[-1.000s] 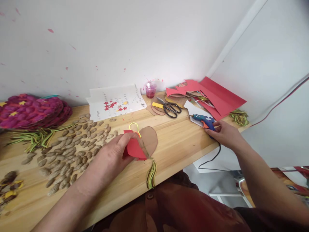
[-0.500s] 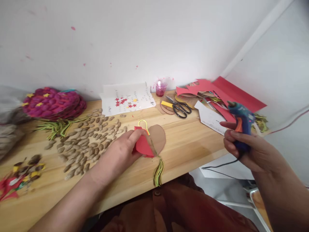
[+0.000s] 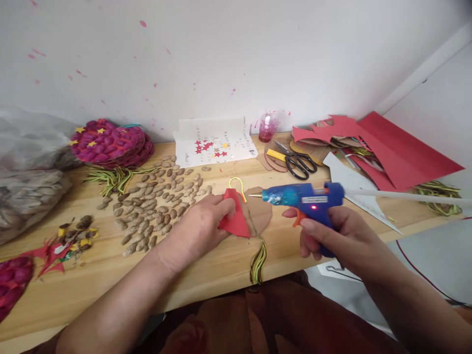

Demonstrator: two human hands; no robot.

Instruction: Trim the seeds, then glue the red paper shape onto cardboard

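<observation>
My left hand (image 3: 206,221) is closed on a piece of red paper (image 3: 238,219), its edge lifted off a round cardboard piece (image 3: 262,206). A yellow cord loop (image 3: 236,183) sticks out at the top of the cardboard, and a green and brown tassel (image 3: 258,263) hangs from its bottom toward the table edge. My right hand (image 3: 328,236) grips a blue hot glue gun (image 3: 302,196) with fingers by its orange trigger. The nozzle points left, above the cardboard near the cord. A white glue stick (image 3: 398,195) juts from the gun's back.
Peanuts (image 3: 147,211) lie spread left of my hand. Behind are stacked purple decorated discs (image 3: 114,145), a paper sheet with small stars (image 3: 191,155), a cup of red liquid (image 3: 267,130) and black-handled scissors (image 3: 300,164). Red paper (image 3: 409,147) lies at the right, a plastic bag (image 3: 29,196) at the left.
My right hand has brought the glue gun left and turned it, so its nozzle is now over the cardboard. The red paper is lifted more upright. The view has shifted slightly.
</observation>
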